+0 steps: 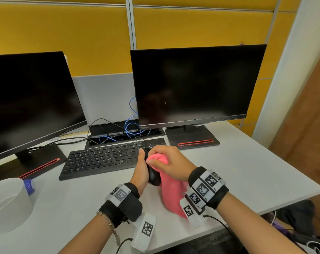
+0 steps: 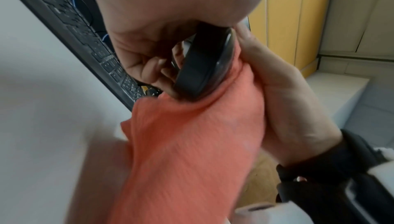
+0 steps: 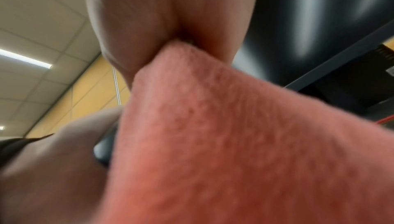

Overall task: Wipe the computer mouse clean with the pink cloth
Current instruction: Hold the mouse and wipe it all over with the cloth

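Just in front of the black low-profile keyboard (image 1: 104, 158), a little toward five o'clock from the middle of the white desk (image 1: 247, 167), the small black plastic computer mouse (image 1: 153, 176) was held clear of the desktop, tipped on its side. The left hand (image 1: 141, 169) gripped it, fingers curled round its far side and the thumb side facing the head camera; the left wrist view showed the fingers (image 2: 149, 69) tucked against the mouse's underside (image 2: 202, 62). The right hand (image 1: 171, 162) was closed on a bunched fold of the soft pink ribbed cloth (image 1: 173, 195), pressing it against the top shell at about one o'clock from the mouse's centre, while the loose tail hung down toward six o'clock and lay on the desk. Wiping looked to be under way on the upper shell. To do it well, the left hand would need to hold firm while the right drew the bunched cloth along the shell's length, then the mouse should be turned so the sides, button seams and underside are covered too. The mouse's black cord (image 1: 137, 142) ran back toward twelve o'clock over the keyboard, so it should not be pulled taut, and the hanging tail is best kept off the keys. Two dark flat monitors (image 1: 195, 85) stood behind, at ten and one o'clock.
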`<state>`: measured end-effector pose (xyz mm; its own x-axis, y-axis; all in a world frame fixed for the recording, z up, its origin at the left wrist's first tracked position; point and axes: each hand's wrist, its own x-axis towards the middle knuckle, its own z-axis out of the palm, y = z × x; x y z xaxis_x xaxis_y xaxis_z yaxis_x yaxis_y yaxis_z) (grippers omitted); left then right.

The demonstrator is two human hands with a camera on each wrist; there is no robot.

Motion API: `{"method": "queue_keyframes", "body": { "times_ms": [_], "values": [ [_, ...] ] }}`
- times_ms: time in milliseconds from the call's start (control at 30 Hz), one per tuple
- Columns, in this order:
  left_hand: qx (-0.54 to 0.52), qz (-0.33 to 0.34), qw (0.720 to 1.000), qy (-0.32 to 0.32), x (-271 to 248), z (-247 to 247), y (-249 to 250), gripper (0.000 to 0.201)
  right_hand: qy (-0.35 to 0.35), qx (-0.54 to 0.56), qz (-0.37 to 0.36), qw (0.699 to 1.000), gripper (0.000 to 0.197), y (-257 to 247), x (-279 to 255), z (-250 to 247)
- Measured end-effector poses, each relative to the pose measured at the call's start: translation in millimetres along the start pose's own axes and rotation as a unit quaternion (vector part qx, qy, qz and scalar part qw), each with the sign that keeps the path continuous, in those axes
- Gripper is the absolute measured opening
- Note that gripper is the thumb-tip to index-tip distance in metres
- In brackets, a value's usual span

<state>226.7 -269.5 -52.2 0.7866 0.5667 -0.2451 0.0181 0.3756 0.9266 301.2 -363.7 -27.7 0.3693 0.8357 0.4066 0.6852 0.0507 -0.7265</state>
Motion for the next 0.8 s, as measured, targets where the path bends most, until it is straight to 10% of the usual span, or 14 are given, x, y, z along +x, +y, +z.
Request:
{"method": "queue_keyframes", "body": {
  "times_ms": [433, 800],
  "values": [
    [-0.010, -0.015, 0.998, 0.064, 4, -12, 7, 0.063, -0.059, -0.009, 0.011, 0.998, 0.010, 7, -14, -4],
    [-0.024, -0.041, 0.994, 0.098, -2, -21, 7, 0.069, 0.105, 0.033, 0.063, 0.992, 0.013, 9, -17, 0]
  ]
}}
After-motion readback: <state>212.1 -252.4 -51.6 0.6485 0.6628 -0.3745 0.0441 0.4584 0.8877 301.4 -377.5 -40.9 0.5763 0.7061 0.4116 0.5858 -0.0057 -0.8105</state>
